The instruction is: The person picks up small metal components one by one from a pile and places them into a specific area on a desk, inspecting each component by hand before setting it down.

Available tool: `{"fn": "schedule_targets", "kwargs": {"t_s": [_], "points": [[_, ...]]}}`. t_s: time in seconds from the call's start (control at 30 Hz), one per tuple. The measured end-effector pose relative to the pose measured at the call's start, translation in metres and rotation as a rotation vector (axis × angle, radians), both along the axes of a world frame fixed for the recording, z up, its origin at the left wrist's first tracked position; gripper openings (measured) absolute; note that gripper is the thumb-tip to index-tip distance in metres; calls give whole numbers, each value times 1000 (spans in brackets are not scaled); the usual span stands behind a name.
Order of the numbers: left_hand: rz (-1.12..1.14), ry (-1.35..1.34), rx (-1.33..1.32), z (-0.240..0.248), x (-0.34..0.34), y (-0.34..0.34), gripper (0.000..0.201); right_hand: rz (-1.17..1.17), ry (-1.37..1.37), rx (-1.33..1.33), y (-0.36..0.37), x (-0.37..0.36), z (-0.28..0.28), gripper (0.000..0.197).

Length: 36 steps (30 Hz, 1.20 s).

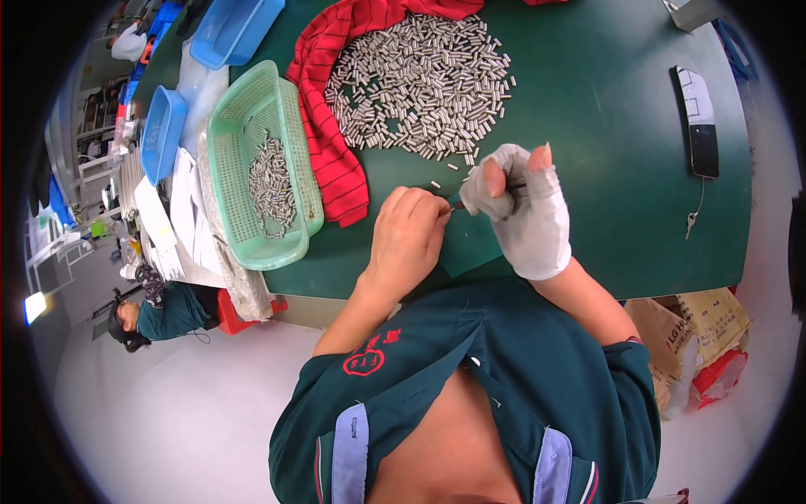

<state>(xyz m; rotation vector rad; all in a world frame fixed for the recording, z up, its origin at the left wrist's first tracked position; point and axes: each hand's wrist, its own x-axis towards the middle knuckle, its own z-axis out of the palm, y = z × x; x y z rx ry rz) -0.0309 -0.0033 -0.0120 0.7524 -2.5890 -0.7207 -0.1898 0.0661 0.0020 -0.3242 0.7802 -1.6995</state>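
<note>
My bare left hand (405, 233) is closed in a pinch at the near middle of the green table, its fingertips meeting a small dark thing (455, 204) too small to name. My right hand (531, 220), in a whitish glove with bare thumb and fingertip showing, curls close beside it. A thin dark bit shows at its fingers; what it grips is mostly hidden. Just beyond both hands, a large heap of short silvery metal pins (428, 88) spreads over the table, with a few loose ones near my fingers. A dark green flat piece (466, 250) lies under my hands.
Left of the heap runs a red striped cloth (340, 181), then a green basket (220, 139) holding more pins. Blue baskets (165, 134) stand farther left. A phone (698, 126) and a key (690, 223) lie right. Another person (172, 311) sits at left; sacks (714, 323) stand at right.
</note>
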Motion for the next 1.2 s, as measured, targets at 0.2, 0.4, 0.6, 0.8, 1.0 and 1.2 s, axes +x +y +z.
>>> {"fn": "schedule_targets", "kwargs": {"t_s": [0.2, 0.4, 0.6, 0.8, 1.0, 1.2], "points": [[8, 13, -7, -1, 0, 1, 15, 23, 75, 60, 0, 0, 3, 59], [33, 30, -21, -3, -1, 4, 14, 31, 100, 66, 0, 1, 2, 61], [54, 45, -35, -5, -1, 6, 14, 37, 96, 79, -1, 2, 4, 61], [44, 51, -36, -6, -1, 5, 14, 35, 109, 68, -1, 2, 5, 60], [45, 67, -34, -8, -1, 6, 15, 38, 157, 71, -2, 5, 3, 62], [51, 93, -33, -12, 0, 7, 15, 27, 203, 38, -2, 9, -8, 58]]}}
